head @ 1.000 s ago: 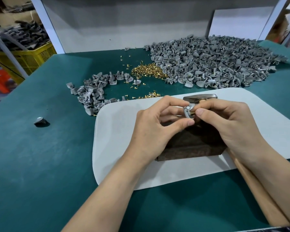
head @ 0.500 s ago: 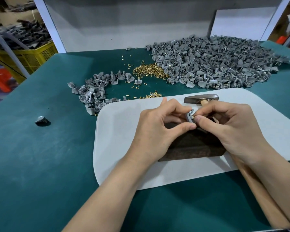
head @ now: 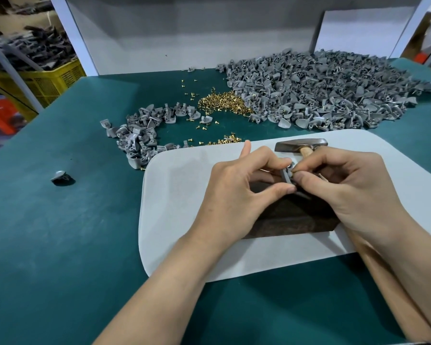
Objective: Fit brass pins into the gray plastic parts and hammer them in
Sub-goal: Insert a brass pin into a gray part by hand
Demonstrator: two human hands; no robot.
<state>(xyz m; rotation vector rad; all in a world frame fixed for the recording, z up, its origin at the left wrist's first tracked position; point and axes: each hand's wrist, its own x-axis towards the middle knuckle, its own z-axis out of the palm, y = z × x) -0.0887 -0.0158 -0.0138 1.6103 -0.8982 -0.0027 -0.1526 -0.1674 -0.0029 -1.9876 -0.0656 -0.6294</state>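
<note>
While the left hand point(head: 236, 192) pinches the gray part point(head: 285, 176) above the block point(head: 291, 220) mid-mat point(head: 184, 195), the right hand point(head: 353, 192) pinches a brass pin point(head: 292, 171) touching its right side, seemingly aimed leftward.

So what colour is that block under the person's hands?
The block is dark brown, with a mottled front face; the head view shows it best.

table point(head: 60, 245) teal | mat point(head: 179, 195) white | parts point(head: 321, 95) gray | pins point(head: 224, 103) brass-gold | crate point(head: 47, 80) yellow
</note>
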